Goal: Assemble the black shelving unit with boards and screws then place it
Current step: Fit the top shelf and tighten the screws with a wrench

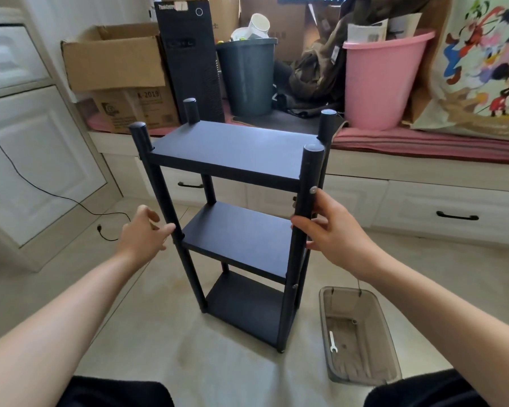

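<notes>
**Shelf stands built: grip the posts, lift it level**

Your right hand (331,230) is curled round the near right post (304,212), right of centre in the frame. Your left hand (146,230) is loosely open, fingertips at the near left post (162,198); a firm grip there I cannot tell. The black shelving unit (235,218) stands upright on the floor, mid-frame. It looks rigid and fairly light, its posts smooth, so hold just under a board. Count three boards and four posts. Lower right, one clear tray (388,342) holds one small wrench (332,342).
</notes>
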Motion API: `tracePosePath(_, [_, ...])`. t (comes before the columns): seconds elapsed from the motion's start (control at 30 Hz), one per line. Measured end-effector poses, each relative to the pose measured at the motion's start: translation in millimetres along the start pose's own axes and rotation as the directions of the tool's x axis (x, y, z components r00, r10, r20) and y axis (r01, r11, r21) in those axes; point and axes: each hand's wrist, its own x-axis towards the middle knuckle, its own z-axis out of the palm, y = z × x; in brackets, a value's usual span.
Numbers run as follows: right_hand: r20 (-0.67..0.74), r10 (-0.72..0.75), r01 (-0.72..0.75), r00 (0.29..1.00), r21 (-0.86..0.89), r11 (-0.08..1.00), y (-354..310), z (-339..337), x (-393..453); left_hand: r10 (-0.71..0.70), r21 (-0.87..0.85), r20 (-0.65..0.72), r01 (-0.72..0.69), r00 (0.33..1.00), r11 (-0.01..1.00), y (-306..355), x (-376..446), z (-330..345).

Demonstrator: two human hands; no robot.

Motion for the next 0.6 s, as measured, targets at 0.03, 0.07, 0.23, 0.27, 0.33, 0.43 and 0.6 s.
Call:
tracePosePath(0.03, [-0.004,0.002,-0.002,1.000,0.004,1.000,0.9,-0.3,1.3,0.017,-0.034,-0.044,-0.018,0.999,0.999,3.7,1.9,1.8])
tracePosePath(0.07, [-0.012,0.003,-0.003,1.000,0.005,1.000,1.8,-1.2,2.8,0.044,-0.056,-0.068,-0.048,0.997,0.997,8.3,3.9,3.1])
tracePosePath(0.23, [-0.097,-0.068,0.060,0.993,-0.082,0.995,9.6,1.7,5.2,0.074,-0.300,-0.119,-0.107,0.990,0.948,23.5,14.0,1.5])
tracePosePath(0.27, [-0.143,-0.106,0.085,0.984,-0.145,0.986,13.0,6.0,3.1,0.091,-0.346,-0.106,-0.122,0.990,0.930,25.5,16.0,0.7])
tracePosePath(0.33, [-0.186,-0.116,0.075,0.976,-0.214,0.974,21.9,18.5,-2.5,0.142,-0.408,-0.071,-0.159,0.987,0.899,29.8,17.9,0.4])
tracePosePath(0.43, [-0.166,-0.027,0.004,0.986,-0.139,0.990,33.2,32.8,-6.9,0.183,-0.445,-0.067,-0.194,0.981,0.875,29.6,17.8,1.0])
tracePosePath(0.6, [-0.203,-0.041,0.024,0.978,-0.087,0.996,39.1,23.2,7.4,0.239,-0.457,-0.045,-0.233,0.970,0.859,23.1,16.5,-2.5])
